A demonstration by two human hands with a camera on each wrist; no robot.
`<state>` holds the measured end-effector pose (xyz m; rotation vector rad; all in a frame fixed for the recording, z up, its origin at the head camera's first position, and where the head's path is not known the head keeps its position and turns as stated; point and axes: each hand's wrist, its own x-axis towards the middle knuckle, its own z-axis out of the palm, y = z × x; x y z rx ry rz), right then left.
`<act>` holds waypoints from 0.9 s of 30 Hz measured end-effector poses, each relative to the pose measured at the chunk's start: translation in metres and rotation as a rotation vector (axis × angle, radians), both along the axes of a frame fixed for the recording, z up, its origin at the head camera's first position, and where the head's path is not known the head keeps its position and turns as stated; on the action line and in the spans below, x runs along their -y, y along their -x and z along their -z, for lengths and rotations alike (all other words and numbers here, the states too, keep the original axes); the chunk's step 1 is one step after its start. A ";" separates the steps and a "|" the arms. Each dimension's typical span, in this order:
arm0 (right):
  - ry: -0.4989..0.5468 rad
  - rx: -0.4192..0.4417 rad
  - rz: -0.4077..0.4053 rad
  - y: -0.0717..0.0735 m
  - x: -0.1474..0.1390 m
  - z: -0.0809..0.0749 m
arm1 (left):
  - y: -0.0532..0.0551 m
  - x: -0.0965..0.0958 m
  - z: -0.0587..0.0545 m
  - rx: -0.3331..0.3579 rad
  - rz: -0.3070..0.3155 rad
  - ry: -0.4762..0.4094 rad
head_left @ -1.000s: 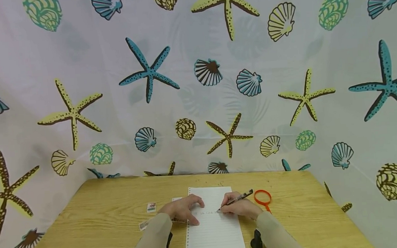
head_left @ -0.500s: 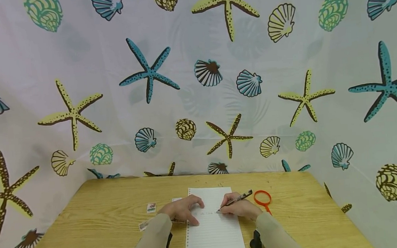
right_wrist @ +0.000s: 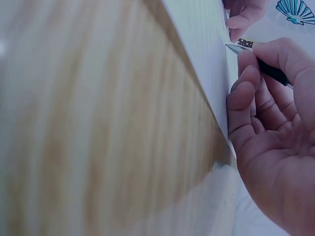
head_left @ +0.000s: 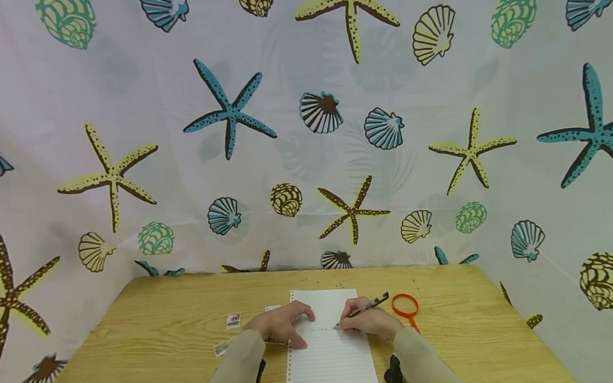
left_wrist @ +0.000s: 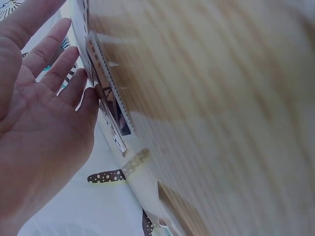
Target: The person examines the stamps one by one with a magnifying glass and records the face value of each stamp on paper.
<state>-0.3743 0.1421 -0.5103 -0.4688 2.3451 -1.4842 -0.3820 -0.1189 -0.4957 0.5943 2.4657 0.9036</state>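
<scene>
A sheet of lined, hole-edged paper [head_left: 331, 363] lies on the wooden table, with a short row of faint handwriting across its upper half. My right hand [head_left: 375, 322] pinches a dark pen [head_left: 366, 306] between thumb and fingers, its tip on the paper at the end of that row. In the right wrist view the pen [right_wrist: 270, 71] shows its silver tip against the sheet. My left hand [head_left: 279, 323] rests on the paper's left edge, fingers spread and holding nothing. The left wrist view shows the left hand's [left_wrist: 47, 103] fingers extended, with stamps [left_wrist: 110, 88] beside the little finger.
A red-rimmed magnifying glass [head_left: 405, 305] lies just right of the right hand. A small stamp [head_left: 233, 321] lies left of the left hand, and more stamps are partly covered by that hand and sleeve. A shell-and-starfish patterned cloth [head_left: 304, 156] hangs behind the table [head_left: 177, 316].
The pen tip stays near the same spot on the written row, with only slight movement of the right hand. The left hand and the paper hold their places.
</scene>
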 end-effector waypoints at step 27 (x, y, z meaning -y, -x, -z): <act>0.003 0.026 0.029 0.002 -0.005 0.003 | -0.004 0.001 -0.003 -0.004 0.000 -0.014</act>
